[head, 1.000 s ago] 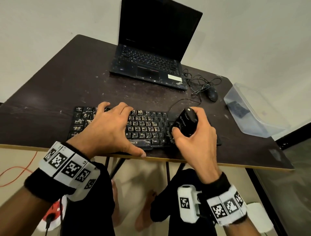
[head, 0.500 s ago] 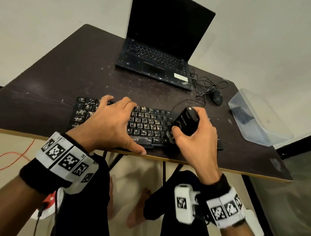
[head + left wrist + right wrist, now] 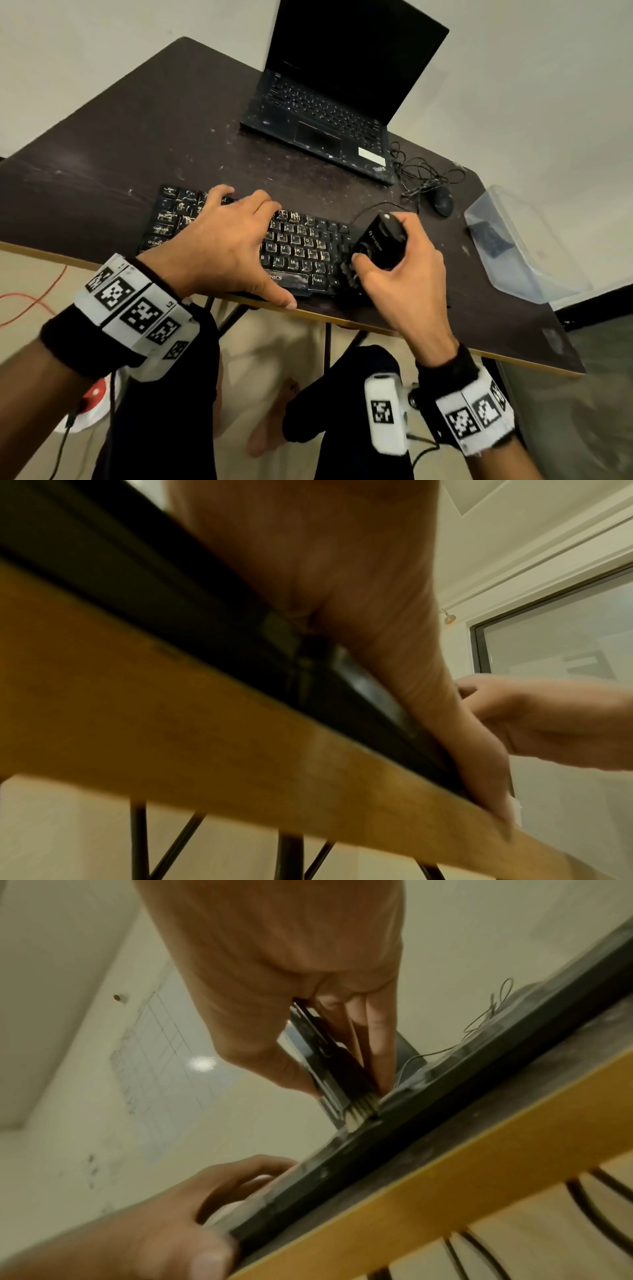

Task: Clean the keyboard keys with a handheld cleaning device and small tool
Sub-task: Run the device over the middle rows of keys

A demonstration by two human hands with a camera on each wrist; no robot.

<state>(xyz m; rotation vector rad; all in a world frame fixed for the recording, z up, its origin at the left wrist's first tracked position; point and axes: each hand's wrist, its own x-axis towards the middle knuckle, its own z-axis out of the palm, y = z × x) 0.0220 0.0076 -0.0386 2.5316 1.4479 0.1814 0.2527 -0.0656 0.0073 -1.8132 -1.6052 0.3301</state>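
A black keyboard [image 3: 301, 246] with dusty, worn keys lies near the front edge of the dark table [image 3: 137, 137]. My left hand [image 3: 222, 246] lies flat over its left half, fingers spread across the keys and thumb against the front edge. My right hand [image 3: 404, 274] grips a black handheld cleaning device [image 3: 383, 243], tilted down to the left. Its brush tip [image 3: 349, 274] touches the keys at the keyboard's right end. In the right wrist view the pale bristles [image 3: 359, 1110] press onto the keyboard [image 3: 377, 1139]. The left wrist view shows the left hand [image 3: 342, 588] on the keyboard [image 3: 205, 620].
An open black laptop [image 3: 329, 113] stands at the back of the table. A tangled cable [image 3: 424, 174] and a black mouse [image 3: 442, 202] lie to its right. A clear plastic container [image 3: 524, 246] sits at the right edge. The table's yellow front edge [image 3: 171, 723] runs just below the keyboard.
The head view has swung a little. The device stays at the keyboard's right end, shifting only slightly over the keys. The left hand keeps its place on the keyboard.
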